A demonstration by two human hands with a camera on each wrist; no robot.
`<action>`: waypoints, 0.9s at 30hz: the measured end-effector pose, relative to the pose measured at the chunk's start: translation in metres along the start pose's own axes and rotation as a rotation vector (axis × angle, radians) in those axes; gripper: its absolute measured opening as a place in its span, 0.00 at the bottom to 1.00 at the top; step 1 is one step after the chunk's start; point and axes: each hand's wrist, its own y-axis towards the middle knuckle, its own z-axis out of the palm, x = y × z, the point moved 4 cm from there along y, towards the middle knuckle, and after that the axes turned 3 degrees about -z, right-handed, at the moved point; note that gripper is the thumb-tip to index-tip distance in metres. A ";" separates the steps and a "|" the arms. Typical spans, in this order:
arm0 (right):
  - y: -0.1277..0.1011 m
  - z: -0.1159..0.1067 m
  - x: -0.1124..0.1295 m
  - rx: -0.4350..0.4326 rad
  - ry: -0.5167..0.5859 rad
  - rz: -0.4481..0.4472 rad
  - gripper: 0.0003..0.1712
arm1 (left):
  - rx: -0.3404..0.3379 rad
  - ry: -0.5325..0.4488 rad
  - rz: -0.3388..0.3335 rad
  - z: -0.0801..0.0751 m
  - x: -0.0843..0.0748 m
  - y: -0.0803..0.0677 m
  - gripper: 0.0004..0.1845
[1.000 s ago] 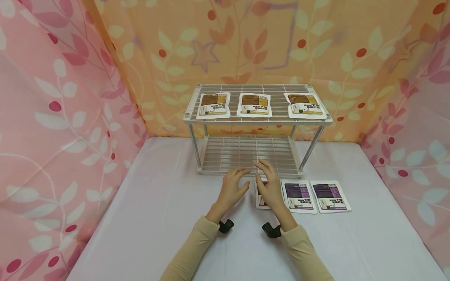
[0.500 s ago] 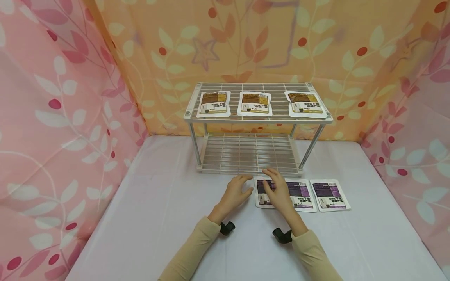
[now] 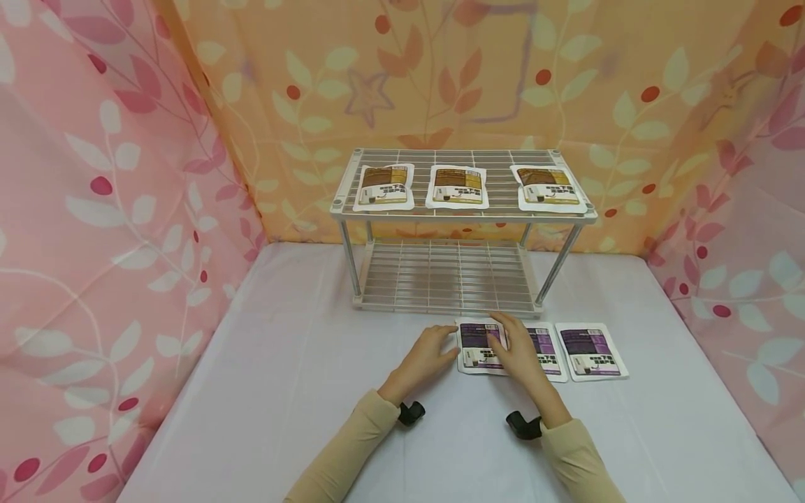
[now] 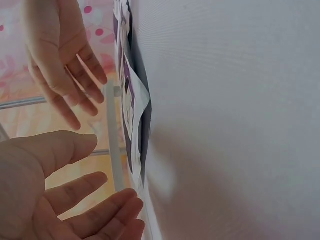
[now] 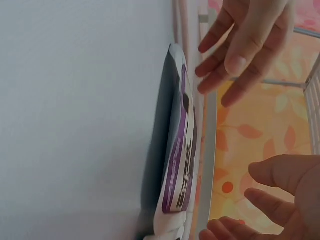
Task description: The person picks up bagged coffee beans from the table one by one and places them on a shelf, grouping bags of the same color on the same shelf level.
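Observation:
Three flat white pouches with purple labels lie in a row on the table, just in front of the wire rack. My left hand (image 3: 428, 356) is at the left edge of the leftmost pouch (image 3: 473, 344), its fingers relaxed and holding nothing. My right hand (image 3: 520, 353) hovers over the seam between that pouch and the middle pouch (image 3: 548, 353), hiding part of both. In the left wrist view, the fingers of both hands are spread apart above the pouch (image 4: 131, 100). The right wrist view shows the purple-edged pouch (image 5: 180, 160) between the tablecloth and both hands.
The white two-tier rack (image 3: 462, 215) stands behind the pouches. Three brown-and-gold pouches, one at the left (image 3: 385, 188), lie on its top shelf. The third purple pouch (image 3: 591, 351) lies at the row's right end. Patterned cloth walls (image 3: 302, 126) surround the table (image 3: 283, 335).
Both hands have moved right and nearer the person, coming down toward the leftmost purple pouch. That pouch, largely covered by the right hand before, now shows between the hands.

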 end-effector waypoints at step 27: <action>-0.010 -0.003 -0.013 0.137 0.005 0.130 0.32 | 0.033 -0.025 -0.002 0.010 -0.005 -0.003 0.22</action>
